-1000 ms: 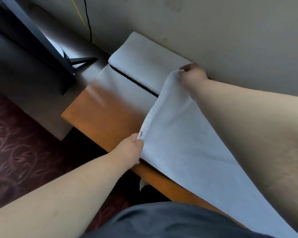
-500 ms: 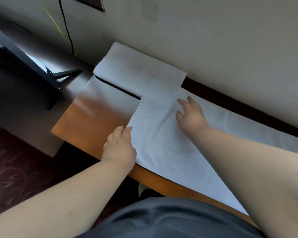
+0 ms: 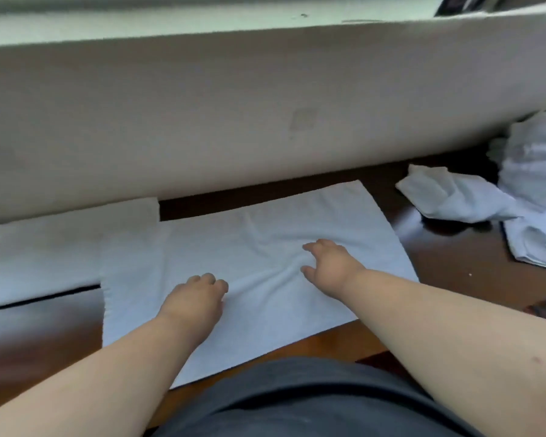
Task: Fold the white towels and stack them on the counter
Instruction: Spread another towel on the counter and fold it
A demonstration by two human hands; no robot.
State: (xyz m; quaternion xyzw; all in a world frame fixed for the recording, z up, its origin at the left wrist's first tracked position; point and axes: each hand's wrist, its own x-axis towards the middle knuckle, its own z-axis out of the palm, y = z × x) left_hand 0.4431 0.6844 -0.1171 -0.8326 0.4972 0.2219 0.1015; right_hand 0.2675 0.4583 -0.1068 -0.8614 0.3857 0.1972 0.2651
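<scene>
A white towel (image 3: 265, 247) lies spread flat on the wooden surface (image 3: 454, 266), its near edge hanging a little over the front edge toward the person. Both hands rest on it, palms down. The left hand (image 3: 193, 298) sits near the towel's middle, its fingers (image 3: 215, 280) bent slightly and close together, pressing on the cloth without gripping it. The right hand (image 3: 328, 263) lies just to the right and a little farther back, its fingers (image 3: 312, 247) straight and slightly spread, thumb apart, flat on the cloth. Soft wrinkles run through the towel between and around the two hands.

To the left, a folded towel (image 3: 60, 247) lies against the wall (image 3: 234, 121); the spread towel's left end overlaps its right part. At the far right, well apart from the hands, a loose pile (image 3: 524, 197) of crumpled white towels sits on the surface, one piece reaching out toward the spread towel but not touching it. A dark strip of the surface shows between the towel's back edge and the wall. The person's dark clothing (image 3: 297, 402) fills the bottom of the view between the forearms
</scene>
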